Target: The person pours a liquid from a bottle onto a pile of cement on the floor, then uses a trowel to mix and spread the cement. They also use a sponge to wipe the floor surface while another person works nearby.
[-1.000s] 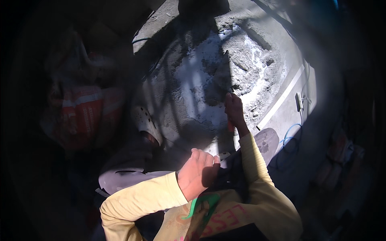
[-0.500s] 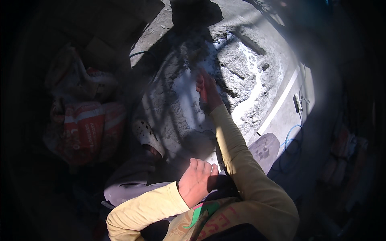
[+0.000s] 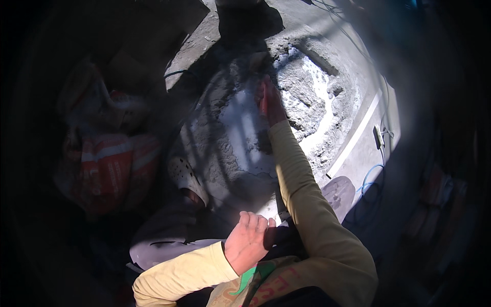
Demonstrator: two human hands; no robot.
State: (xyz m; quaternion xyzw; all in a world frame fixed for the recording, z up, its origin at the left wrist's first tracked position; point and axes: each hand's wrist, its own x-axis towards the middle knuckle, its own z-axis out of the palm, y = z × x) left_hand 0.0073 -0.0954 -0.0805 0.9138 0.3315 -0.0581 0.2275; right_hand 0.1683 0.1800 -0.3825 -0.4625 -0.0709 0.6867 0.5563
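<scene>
My right hand (image 3: 272, 102) reaches far forward, fingers closed round a red-handled tool (image 3: 263, 100), perhaps a trowel; its head is blurred in deep shadow. Beneath and around it lies a heap of rough grey mortar (image 3: 302, 97). Pale, milky liquid (image 3: 243, 128) pools on the heap's left, and a bright streak (image 3: 323, 110) of it runs down the right. My left hand (image 3: 249, 240) rests near my lap, back upward and fingers loosely bent over, with nothing seen in it.
Red and white sacks (image 3: 110, 158) slump at the left in shadow. A pale clog (image 3: 186, 176) stands left of the heap. Right of it are a white strip (image 3: 355, 135), a power socket block (image 3: 378, 137) and a blue cable (image 3: 368, 179). A dark bucket-like shape (image 3: 248, 25) stands beyond.
My right hand has moved slightly forward and to the right with the tool, into deeper shadow. My left hand has shifted slightly down and left, staying near my lap.
</scene>
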